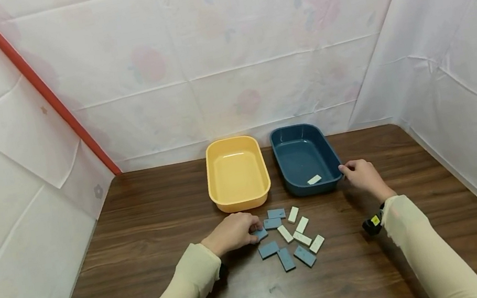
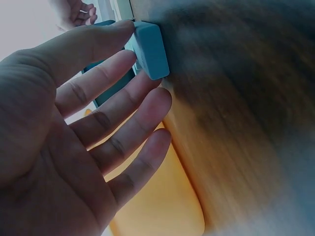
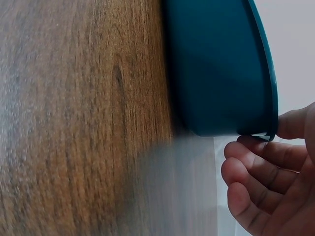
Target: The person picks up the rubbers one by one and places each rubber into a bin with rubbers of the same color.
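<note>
My left hand (image 1: 234,231) reaches over the left edge of the loose blocks. Its thumb and fingertips pinch a small flat rectangular blue block (image 2: 151,49), low over the wood in the left wrist view. At the near right corner of a dark blue tray (image 3: 221,69), my right hand (image 1: 363,177) pinches the rim between thumb and index finger; the other fingers are loosely bent below. Inside that tray lies one white block (image 1: 314,179). More blue blocks (image 1: 268,250) are scattered beside the left hand, mixed with several white blocks (image 1: 302,238).
A yellow tray (image 1: 216,185) stands left of the dark blue one, a narrow gap between them. Both sit toward the back of the brown wooden table (image 1: 155,195). White patterned sheeting (image 1: 217,83) hangs behind and along the sides, with a red strip (image 1: 41,88) at left.
</note>
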Motion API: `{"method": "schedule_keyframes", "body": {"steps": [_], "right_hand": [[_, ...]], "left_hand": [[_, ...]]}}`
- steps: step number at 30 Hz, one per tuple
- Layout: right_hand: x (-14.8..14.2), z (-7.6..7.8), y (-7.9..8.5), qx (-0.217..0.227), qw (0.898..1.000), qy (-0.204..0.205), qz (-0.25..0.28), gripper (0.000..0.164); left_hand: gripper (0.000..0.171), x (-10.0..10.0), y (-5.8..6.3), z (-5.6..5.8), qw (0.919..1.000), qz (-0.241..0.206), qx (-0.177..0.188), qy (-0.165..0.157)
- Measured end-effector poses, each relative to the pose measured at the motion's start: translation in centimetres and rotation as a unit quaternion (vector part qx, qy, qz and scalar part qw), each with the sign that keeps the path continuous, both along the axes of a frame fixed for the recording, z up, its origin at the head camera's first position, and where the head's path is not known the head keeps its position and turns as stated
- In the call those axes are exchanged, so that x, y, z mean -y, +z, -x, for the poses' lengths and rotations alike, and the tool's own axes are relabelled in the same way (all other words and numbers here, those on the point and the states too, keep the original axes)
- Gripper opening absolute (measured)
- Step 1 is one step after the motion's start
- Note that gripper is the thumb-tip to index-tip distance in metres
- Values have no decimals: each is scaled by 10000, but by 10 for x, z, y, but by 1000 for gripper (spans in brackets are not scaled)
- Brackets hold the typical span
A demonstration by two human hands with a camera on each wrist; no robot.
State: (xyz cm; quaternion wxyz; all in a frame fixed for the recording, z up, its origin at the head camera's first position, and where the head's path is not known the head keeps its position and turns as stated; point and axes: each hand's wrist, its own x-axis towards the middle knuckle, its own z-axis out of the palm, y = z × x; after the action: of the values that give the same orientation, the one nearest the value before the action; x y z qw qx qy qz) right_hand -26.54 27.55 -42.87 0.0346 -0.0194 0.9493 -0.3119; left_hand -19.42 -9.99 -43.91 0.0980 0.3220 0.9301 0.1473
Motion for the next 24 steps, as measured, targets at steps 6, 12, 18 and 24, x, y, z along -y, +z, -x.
{"method": "schedule_keyframes", "body": {"steps": [6,12,18,24], "right_hand": [[1,-1,0,0,10000,-18,-32,43],[1,-1,2,-2,10000,4,-29,45],[2,-2,3,33,10000,7,-5,44],[1,-3,2,97,10000,18,-15,45]], "left_hand": [[19,-1,-1,-1,9999,48,-34,105],[25,-1,-1,-1,9998,119,-74,160],[20,-2,-3,-1,9995,161,-252,56],[19,-3,-6,-1,9994,142,-302,54]]}}
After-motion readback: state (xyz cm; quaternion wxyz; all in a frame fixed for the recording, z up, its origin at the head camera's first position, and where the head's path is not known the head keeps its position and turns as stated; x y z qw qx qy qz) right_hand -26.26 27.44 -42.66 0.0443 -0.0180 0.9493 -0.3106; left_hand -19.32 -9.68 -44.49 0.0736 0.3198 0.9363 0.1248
